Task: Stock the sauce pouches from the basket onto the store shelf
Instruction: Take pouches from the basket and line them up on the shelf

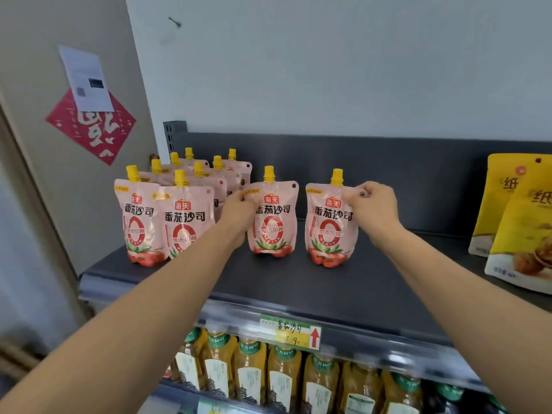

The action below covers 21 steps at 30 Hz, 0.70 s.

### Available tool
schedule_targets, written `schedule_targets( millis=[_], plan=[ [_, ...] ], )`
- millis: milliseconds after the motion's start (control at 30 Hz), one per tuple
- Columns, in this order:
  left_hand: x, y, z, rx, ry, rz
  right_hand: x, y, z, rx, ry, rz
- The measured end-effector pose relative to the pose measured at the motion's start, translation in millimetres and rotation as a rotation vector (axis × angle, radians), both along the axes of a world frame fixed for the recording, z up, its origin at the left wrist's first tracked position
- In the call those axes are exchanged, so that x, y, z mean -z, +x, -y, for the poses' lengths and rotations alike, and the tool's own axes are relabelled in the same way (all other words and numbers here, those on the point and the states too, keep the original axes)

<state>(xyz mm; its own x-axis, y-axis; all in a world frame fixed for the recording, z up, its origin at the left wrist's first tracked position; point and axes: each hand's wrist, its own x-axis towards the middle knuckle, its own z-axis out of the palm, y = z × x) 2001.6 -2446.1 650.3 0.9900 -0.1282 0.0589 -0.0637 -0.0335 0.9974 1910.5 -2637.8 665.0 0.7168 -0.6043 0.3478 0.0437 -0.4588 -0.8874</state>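
Pink, glossy film pouches with yellow screw caps stand on the dark shelf. Your left hand pinches the top corner of one sauce pouch, just right of the stocked cluster; your right hand pinches another pouch further right. Each looks soft, squashy and likely slippery, so hold the stiffer sealed top edge. No basket is visible.

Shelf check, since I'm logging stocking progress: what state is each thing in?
Left hand: pinching left pouch, upright.
Right hand: pinching right pouch, upright.
Stocked pouches: upright, rows at the left end.
Shelf: front middle bare.
Yellow bags: standing, right end.
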Motion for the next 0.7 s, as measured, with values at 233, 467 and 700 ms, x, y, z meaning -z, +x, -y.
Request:
schedule_targets(
  millis=[233,467,700],
  plan=[
    [27,-1,-11,0.117,0.136,-0.094,19,-2,4,-0.137,0.263,-0.048],
    [28,11,6,0.06,0.154,-0.054,30,3,8,-0.26,0.334,-0.247],
    [25,41,30,0.014,0.155,-0.073,30,35,15,-0.2,0.317,-0.213]
  ],
)
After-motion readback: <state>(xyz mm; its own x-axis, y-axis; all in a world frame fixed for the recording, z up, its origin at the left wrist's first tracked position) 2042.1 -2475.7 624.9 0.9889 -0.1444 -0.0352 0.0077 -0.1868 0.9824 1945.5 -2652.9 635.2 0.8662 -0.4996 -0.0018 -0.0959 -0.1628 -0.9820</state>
